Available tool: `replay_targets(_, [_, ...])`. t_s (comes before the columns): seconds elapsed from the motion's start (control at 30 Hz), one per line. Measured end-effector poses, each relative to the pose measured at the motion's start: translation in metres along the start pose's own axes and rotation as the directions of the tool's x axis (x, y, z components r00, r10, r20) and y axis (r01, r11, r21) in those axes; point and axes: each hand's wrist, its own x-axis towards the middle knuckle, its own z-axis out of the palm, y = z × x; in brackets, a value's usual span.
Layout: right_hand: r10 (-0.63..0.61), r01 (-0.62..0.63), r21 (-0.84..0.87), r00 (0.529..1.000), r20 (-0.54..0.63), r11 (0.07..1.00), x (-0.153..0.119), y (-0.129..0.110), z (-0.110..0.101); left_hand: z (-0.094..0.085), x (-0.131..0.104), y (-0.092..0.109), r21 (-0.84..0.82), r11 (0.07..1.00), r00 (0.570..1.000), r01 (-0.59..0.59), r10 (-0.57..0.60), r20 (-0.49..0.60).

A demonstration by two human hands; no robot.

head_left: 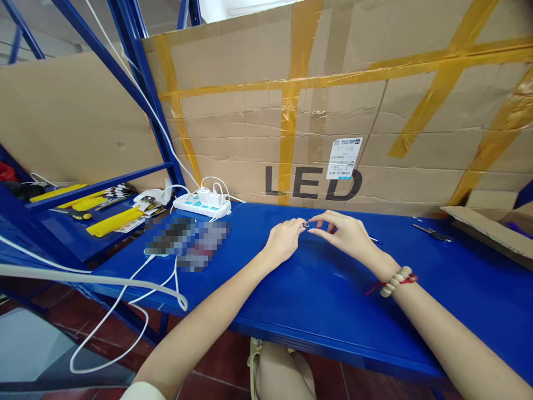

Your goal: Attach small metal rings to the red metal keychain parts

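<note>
Pale sleeve cuff [144,391] and bare left forearm at the lower edge, left of centre; right forearm in from the lower right, beaded bracelet [395,281] with red cord at the wrist.

Left hand [283,240]: mid-frame, knuckles up, fingers bunched together, tips pinching a small shiny ring-like piece [306,224]. Piece sits at frame centre, just above the blue tabletop [316,300]; too small to identify further.

Right hand [343,230]: just right of the piece, thumb and forefinger curved toward it, a gap between them behind the tips. Cannot tell whether the tips touch it.

By the right wrist: blue pen-like stick [375,240], partly hidden. Farther right: key with black fob [435,233]; open carton [495,239] at the right edge.

Left of centre: 2 pixelated items, white power strip [187,205] with 2 white plugs behind them. White cables loop through the lower left.

Background: large cardboard box [233,139], taped, 3 black letters "LED", 1 white label [345,158] partly over the D.
</note>
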Motion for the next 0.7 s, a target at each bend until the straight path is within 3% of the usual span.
replay_targets(0.43, [-0.117,0.111,-0.054,0.986,-0.121,0.992,-0.0019,0.0032,0.0046,0.0003,-0.0005,0.0009,0.023,0.999,0.999,-0.046,0.046,0.027])
replay_targets(0.7, [-0.109,0.112,0.034,0.990,-0.086,0.993,-0.0022,0.0086,0.0058,-0.0047,-0.0014,0.0015,0.051,0.997,0.996,-0.066,0.062,0.068])
